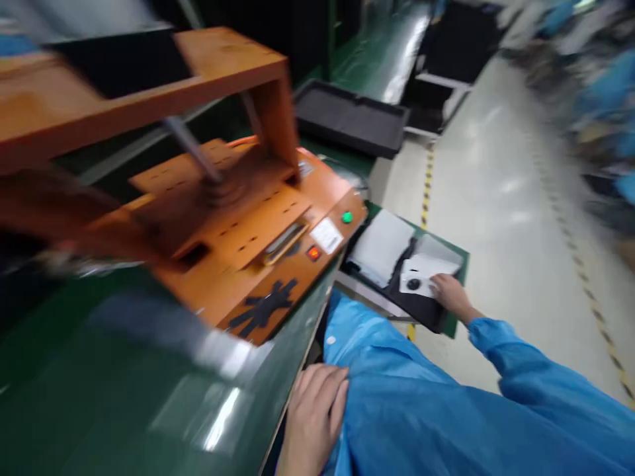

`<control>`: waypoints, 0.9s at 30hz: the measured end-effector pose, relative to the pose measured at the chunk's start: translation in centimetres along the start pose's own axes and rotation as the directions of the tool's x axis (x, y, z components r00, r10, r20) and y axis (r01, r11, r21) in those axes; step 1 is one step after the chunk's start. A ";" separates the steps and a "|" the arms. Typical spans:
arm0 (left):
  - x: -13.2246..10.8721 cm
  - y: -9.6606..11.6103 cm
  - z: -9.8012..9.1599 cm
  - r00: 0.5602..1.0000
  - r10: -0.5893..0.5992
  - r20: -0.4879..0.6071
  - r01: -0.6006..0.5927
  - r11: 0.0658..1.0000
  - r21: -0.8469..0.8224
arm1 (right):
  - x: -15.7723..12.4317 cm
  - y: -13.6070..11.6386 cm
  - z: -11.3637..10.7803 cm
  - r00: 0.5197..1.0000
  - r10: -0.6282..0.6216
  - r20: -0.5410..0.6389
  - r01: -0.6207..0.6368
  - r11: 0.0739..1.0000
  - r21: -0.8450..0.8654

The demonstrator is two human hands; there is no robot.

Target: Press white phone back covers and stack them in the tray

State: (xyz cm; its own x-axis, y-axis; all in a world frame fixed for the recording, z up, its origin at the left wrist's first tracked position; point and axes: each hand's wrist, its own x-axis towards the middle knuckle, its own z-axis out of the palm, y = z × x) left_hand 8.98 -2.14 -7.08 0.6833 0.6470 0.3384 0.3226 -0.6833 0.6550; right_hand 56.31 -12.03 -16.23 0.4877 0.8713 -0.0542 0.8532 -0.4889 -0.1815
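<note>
My right hand reaches out to the right, over a low side tray, and its fingers touch a white flat piece with a black dot lying on a stack of white sheets; the fingers are blurred. My left hand rests by the edge of the green table, against my blue coat, fingers together and lying flat, holding nothing. An orange press machine stands on the table in front of me, with a black star-shaped piece on its front plate.
The machine has a green button and a red button. A black tray lies behind it. To the right runs a grey floor with yellow-black tape. Blurred blue-clad people are at far right.
</note>
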 end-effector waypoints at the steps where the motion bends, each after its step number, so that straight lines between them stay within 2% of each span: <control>1: -0.5 0.4 -0.7 0.999 -0.032 -0.020 0.033 0.999 0.010 | 0.5 0.1 0.2 0.999 -0.038 -0.024 0.037 0.999 -0.010; 3: -1.8 0.5 -2.5 0.987 -0.116 -0.110 0.125 0.989 0.080 | 2.3 -0.9 0.9 0.983 -0.141 -0.120 0.138 0.990 -0.030; 4: -2.7 0.3 -3.5 0.968 -0.165 -0.189 0.192 0.972 0.139 | 3.1 -2.3 1.4 0.953 -0.225 -0.202 0.223 0.974 -0.032; 6: -4.7 -0.7 -5.6 0.891 -0.260 -0.372 0.370 0.891 0.263 | 4.0 -7.2 2.0 0.842 -0.419 -0.340 0.449 0.893 0.011; 8: -6.6 -2.0 -7.2 0.807 -0.323 -0.494 0.527 0.771 0.357 | 3.3 -14.7 1.9 0.675 -0.610 -0.415 0.704 0.701 0.115; 9: -7.4 -2.6 -7.7 0.783 -0.350 -0.515 0.580 0.711 0.398 | 2.5 -18.9 1.6 0.566 -0.719 -0.403 0.820 0.543 0.181; 10: -8.1 -3.0 -7.9 0.770 -0.378 -0.514 0.615 0.654 0.441 | 1.5 -23.2 1.0 0.426 -0.810 -0.403 0.903 0.350 0.249; 12: -9.0 -3.2 -7.5 0.764 -0.433 -0.478 0.643 0.568 0.514 | -0.5 -31.3 -0.4 0.139 -0.907 -0.398 0.950 0.009 0.312; 13: -9.4 -3.0 -7.1 0.762 -0.456 -0.460 0.648 0.542 0.535 | -1.4 -34.8 -1.1 0.030 -0.929 -0.369 0.943 -0.096 0.318; 14: -9.8 -2.5 -6.6 0.760 -0.473 -0.445 0.649 0.532 0.544 | -2.1 -37.9 -1.7 -0.022 -0.928 -0.371 0.937 -0.148 0.315; 15: -10.1 -1.9 -6.1 0.758 -0.487 -0.434 0.651 0.536 0.537 | -2.8 -40.6 -2.1 -0.033 -0.926 -0.375 0.937 -0.159 0.312; 18: -10.9 -0.8 -6.0 0.734 -0.500 -0.460 0.679 0.572 0.460 | -3.7 -46.8 -2.6 0.059 -0.946 -0.318 0.935 -0.059 0.349; 20: -11.0 -1.4 -7.3 0.679 -0.494 -0.543 0.724 0.575 0.381 | -3.8 -49.8 -2.2 0.112 -0.961 -0.254 0.940 0.020 0.340; 23: -10.1 -4.6 -10.1 0.596 -0.479 -0.645 0.766 0.580 0.277 | -3.4 -53.1 -1.2 0.159 -0.966 -0.205 0.961 0.104 0.256; 25: -9.2 -7.3 -11.6 0.573 -0.492 -0.656 0.781 0.571 0.254 | -3.0 -54.3 -0.5 0.198 -0.957 -0.212 0.962 0.148 0.229; 27: -8.5 -9.4 -12.2 0.548 -0.518 -0.657 0.806 0.538 0.248 | -2.4 -54.6 0.0 0.228 -0.943 -0.244 0.956 0.169 0.242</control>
State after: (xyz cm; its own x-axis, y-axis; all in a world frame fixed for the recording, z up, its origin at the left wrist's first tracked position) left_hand -7.88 2.87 -7.83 -0.2228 0.9307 0.2900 0.8867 0.0699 0.4569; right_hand 8.53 12.60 -6.21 -0.6480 0.6492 0.3984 0.5653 0.7604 -0.3196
